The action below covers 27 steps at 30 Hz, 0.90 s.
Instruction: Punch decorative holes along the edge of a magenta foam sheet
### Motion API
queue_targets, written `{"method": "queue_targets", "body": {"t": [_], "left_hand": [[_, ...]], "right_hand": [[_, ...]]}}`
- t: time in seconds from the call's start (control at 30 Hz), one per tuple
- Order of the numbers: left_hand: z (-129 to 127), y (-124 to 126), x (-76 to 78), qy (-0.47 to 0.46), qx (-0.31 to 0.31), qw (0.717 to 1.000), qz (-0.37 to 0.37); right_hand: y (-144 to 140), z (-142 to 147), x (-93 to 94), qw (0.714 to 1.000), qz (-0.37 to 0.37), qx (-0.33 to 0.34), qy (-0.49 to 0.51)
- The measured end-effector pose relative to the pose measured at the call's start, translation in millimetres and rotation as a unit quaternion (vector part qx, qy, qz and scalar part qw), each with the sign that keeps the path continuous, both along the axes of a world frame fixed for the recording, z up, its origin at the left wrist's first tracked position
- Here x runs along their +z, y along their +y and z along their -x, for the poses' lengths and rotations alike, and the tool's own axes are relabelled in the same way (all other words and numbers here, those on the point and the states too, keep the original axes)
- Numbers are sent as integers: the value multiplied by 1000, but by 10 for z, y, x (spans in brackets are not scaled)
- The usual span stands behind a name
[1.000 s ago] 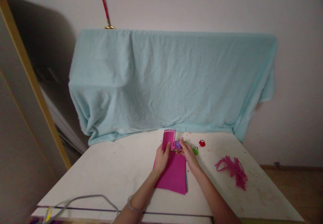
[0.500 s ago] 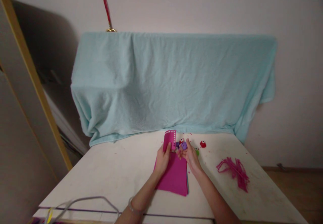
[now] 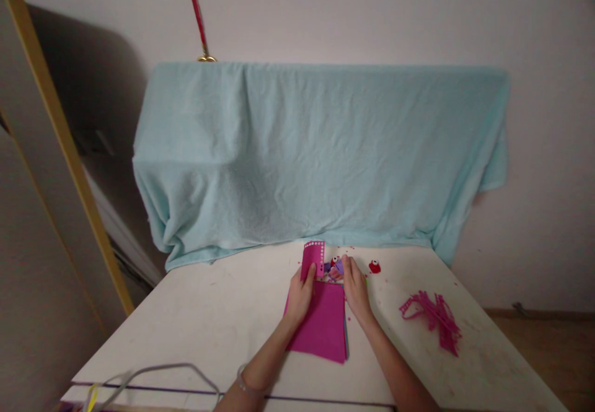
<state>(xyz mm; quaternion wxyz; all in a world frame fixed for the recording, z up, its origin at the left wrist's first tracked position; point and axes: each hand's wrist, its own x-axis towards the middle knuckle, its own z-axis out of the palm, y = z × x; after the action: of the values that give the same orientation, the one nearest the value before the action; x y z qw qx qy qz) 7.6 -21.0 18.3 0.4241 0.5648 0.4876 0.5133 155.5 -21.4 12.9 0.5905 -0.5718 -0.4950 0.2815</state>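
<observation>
My left hand pinches a magenta paper piece, its thumb on the front. Small holes run along that paper's top and right edges. My right hand is closed round a small purple paper punch, just right of the paper; the fingers partly cover it. Beneath and between the hands lies a stack of magenta paper sheets with a bluish edge showing at its right. A red punch with an eye-like dot sits behind the purple one.
Another red punch stands to the right. A pile of perforated magenta paper strips lies on the right of the white table. Tiny paper bits are scattered about. A grey cable crosses the front left; a light blue towel hangs behind.
My right hand has turned and its fingers have closed in round the purple punch. The green thing beside it is now mostly hidden. My left hand keeps the paper almost still.
</observation>
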Motion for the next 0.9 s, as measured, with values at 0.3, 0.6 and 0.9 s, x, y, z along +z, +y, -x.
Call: {"method": "queue_targets", "body": {"t": [0.3,0.6,0.9], "left_hand": [[-4,11,-49,-7,-2,1000,12],[-1,13,-43,-11,-2,1000,2],[5,-14,12,0,-5,1000,7]], "right_hand": [[-77,-29,73,984,-14,-4,-180],[-8,-53,24,981,-17,-22,-193],[19,-65,25,990,-31,-34,-132]]}}
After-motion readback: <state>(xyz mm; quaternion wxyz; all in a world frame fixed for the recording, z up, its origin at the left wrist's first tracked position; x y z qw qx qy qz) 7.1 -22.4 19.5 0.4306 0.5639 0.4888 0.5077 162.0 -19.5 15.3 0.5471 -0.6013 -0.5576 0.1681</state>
